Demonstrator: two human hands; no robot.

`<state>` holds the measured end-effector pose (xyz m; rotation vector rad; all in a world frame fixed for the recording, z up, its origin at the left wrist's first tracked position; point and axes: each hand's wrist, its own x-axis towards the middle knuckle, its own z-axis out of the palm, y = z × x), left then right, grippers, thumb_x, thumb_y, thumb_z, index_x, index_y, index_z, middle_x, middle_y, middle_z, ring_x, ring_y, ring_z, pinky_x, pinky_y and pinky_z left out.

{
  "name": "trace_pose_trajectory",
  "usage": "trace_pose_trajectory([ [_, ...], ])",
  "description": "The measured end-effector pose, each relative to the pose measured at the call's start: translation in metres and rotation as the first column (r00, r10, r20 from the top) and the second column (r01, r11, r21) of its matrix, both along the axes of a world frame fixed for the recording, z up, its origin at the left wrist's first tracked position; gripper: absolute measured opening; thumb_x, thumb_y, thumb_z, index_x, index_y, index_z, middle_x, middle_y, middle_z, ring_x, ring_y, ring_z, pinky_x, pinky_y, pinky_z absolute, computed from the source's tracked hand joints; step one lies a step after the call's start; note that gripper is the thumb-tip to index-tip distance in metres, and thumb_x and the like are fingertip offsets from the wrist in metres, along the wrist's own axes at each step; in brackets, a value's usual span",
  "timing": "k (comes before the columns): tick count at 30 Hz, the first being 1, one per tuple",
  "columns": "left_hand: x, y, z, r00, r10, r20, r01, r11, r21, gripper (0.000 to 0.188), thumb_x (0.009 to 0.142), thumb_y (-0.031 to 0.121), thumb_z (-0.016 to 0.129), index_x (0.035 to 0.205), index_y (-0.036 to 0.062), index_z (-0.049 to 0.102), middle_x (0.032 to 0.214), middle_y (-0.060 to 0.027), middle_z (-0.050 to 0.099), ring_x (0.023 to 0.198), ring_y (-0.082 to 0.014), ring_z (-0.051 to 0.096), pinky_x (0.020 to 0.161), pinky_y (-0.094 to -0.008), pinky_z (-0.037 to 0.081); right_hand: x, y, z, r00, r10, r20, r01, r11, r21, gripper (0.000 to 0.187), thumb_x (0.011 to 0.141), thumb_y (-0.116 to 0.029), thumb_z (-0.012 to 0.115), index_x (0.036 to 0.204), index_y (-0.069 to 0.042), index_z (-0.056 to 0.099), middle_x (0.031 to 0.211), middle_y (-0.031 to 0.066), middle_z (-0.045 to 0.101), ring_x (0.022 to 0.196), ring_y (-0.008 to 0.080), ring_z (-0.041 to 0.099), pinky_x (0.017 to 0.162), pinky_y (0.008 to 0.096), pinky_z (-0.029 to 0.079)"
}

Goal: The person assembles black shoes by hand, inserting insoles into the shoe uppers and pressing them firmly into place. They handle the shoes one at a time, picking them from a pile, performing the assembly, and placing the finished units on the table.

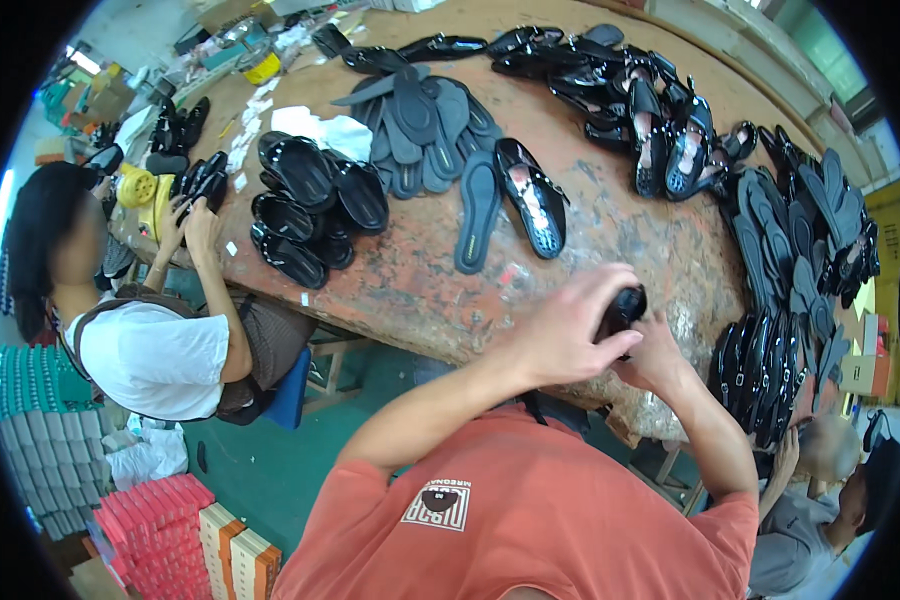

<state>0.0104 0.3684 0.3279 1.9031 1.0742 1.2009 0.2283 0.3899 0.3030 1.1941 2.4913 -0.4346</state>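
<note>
Close to my body, over the table's near edge, a glossy black shoe (627, 303) is seen nearly end-on. My left hand (570, 325) is closed round it, thumb on the near side and fingers over the top. My right hand (656, 355) grips the same shoe from the right and below; its fingertips are partly hidden. Beyond my hands a single grey insole (477, 215) lies flat. Beside it rests a black patent shoe (532, 200) with a strap and a pale inside.
On the worn table (410, 290) lie a heap of grey insoles (435, 125), black shoes (315, 185) at left, and more shoes (660, 120) at far right. Insoles (770, 240) and strapped shoes (755, 375) crowd the right side. Co-workers sit left (155, 355) and right (795, 540).
</note>
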Motion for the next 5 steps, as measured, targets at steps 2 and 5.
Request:
trace_pose_trajectory([
  [2, 0.024, 0.001, 0.006, 0.998, -0.056, -0.03, 0.057, 0.998, 0.036, 0.052, 0.086, 0.015, 0.077, 0.133, 0.003, 0.058, 0.134, -0.0216, 0.066, 0.126, -0.0429, 0.064, 0.107, -0.049, 0.053, 0.009, -0.01, -0.011, 0.951, -0.187, -0.248, 0.152, 0.976, -0.154, 0.053, 0.087, -0.021, 0.078, 0.138, -0.014, 0.068, 0.129, 0.0114, 0.071, 0.129, 0.031, 0.062, 0.111, 0.0559, 0.043],
  [5, 0.051, -0.003, 0.009, 0.985, -0.148, -0.084, 0.154, 0.986, 0.067, 0.051, 0.084, 0.007, 0.069, 0.134, 0.0072, 0.059, 0.14, -0.02, 0.066, 0.13, -0.0418, 0.064, 0.108, -0.049, 0.053, 0.014, -0.012, -0.044, 0.771, -0.357, -0.528, 0.177, 0.916, -0.361, 0.057, 0.088, -0.013, 0.075, 0.143, -0.013, 0.061, 0.142, 0.0167, 0.065, 0.138, 0.0297, 0.057, 0.118, 0.0476, 0.043],
])
